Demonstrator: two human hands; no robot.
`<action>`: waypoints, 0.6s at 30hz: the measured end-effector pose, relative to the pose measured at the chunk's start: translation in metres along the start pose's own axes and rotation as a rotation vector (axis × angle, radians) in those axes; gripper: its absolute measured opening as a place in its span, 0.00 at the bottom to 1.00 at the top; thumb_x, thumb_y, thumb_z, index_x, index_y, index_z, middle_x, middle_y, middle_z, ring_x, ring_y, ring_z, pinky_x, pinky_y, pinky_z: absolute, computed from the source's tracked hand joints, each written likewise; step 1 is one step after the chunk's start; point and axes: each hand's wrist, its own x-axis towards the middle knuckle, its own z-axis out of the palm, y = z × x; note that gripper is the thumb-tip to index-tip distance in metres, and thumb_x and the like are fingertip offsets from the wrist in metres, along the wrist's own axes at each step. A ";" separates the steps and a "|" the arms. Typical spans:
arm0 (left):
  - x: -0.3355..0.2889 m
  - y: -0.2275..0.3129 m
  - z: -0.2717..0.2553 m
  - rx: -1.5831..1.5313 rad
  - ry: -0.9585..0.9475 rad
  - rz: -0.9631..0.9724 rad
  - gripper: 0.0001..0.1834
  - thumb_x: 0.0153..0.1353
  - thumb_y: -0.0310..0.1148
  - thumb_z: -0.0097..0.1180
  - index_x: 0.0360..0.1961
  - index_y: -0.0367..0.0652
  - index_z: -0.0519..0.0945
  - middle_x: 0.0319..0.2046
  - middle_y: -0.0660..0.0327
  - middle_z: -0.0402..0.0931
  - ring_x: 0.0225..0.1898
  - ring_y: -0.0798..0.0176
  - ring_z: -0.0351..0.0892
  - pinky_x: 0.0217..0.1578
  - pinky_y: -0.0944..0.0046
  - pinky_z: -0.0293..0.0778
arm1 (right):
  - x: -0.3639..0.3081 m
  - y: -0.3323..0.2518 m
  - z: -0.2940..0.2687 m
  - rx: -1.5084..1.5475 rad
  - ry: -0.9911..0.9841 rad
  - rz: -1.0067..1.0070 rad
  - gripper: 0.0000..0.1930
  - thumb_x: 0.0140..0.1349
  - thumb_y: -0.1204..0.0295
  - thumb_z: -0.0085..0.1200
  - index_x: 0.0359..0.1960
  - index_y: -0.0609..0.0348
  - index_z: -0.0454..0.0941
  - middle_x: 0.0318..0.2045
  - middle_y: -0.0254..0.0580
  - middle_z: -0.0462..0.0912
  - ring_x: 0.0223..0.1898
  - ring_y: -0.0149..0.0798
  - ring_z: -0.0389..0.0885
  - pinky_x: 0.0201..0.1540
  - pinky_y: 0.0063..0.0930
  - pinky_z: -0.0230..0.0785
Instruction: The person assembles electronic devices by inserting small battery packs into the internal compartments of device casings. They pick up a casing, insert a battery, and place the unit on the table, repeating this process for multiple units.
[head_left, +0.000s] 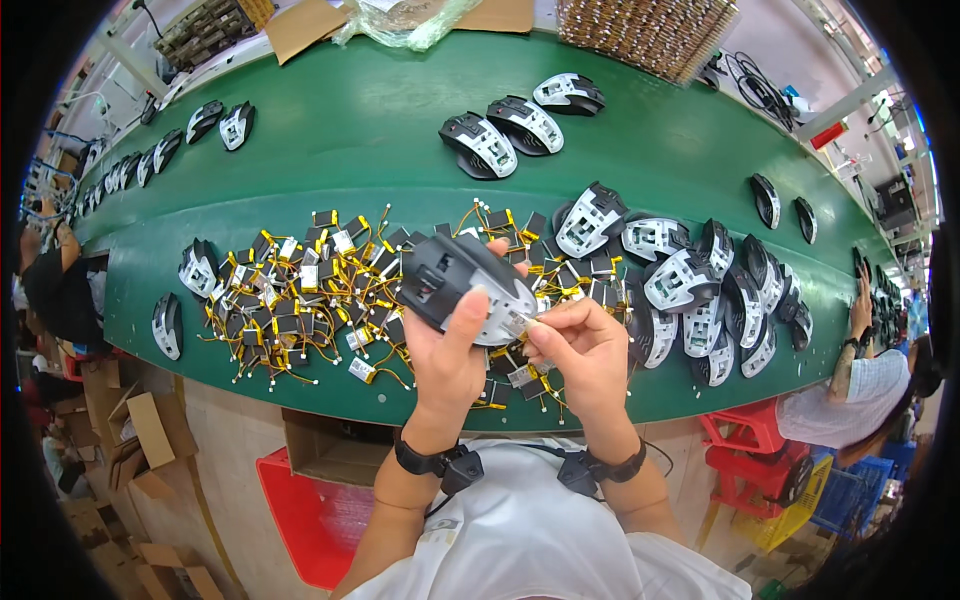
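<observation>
My left hand (450, 355) is closed round a black and silver computer mouse (460, 282), held tilted above the pile. At the mouse's near right edge, my right hand (583, 352) pinches with thumb and forefinger. Whatever small piece lies between those fingertips is too small to make out. Beneath and beside both hands spreads a heap of small battery packs (300, 300) with yellow tape, thin wires and white plugs. To the right of my hands lies a pile of similar mice (685, 280), their silver shells showing cut-out openings.
The green bench (330, 130) carries three mice (525, 125) further back and two mice (168, 325) at the heap's left. A stacked tray block (645, 35) stands at the back. Below are a red bin (300, 520) and red stools (750, 455). A co-worker (850, 395) sits at the right.
</observation>
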 end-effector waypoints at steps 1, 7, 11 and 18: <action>-0.001 -0.004 0.001 0.039 -0.002 -0.011 0.26 0.62 0.29 0.60 0.60 0.34 0.66 0.54 0.46 0.75 0.52 0.50 0.80 0.52 0.52 0.78 | -0.001 0.000 0.002 0.014 0.009 -0.023 0.05 0.60 0.83 0.61 0.35 0.69 0.78 0.35 0.42 0.81 0.34 0.29 0.83 0.38 0.21 0.79; 0.002 -0.006 -0.006 -0.114 0.101 -0.168 0.23 0.65 0.31 0.57 0.58 0.35 0.68 0.53 0.47 0.76 0.51 0.49 0.81 0.50 0.52 0.79 | 0.005 0.000 0.008 -0.480 0.026 -0.462 0.08 0.55 0.82 0.66 0.37 0.66 0.83 0.31 0.40 0.80 0.30 0.29 0.81 0.32 0.22 0.75; 0.004 0.001 -0.011 -0.164 0.114 -0.232 0.22 0.68 0.36 0.54 0.58 0.35 0.70 0.53 0.47 0.76 0.51 0.48 0.80 0.50 0.51 0.80 | 0.000 -0.003 0.005 -0.787 -0.078 -0.593 0.13 0.48 0.82 0.69 0.38 0.59 0.87 0.30 0.38 0.80 0.27 0.31 0.79 0.29 0.23 0.73; 0.000 0.002 -0.007 -0.080 0.042 -0.287 0.24 0.70 0.40 0.50 0.60 0.34 0.70 0.54 0.47 0.76 0.52 0.46 0.80 0.52 0.49 0.79 | 0.016 -0.014 -0.005 -0.726 -0.139 -0.681 0.10 0.46 0.79 0.73 0.31 0.59 0.86 0.30 0.39 0.81 0.26 0.33 0.81 0.27 0.25 0.74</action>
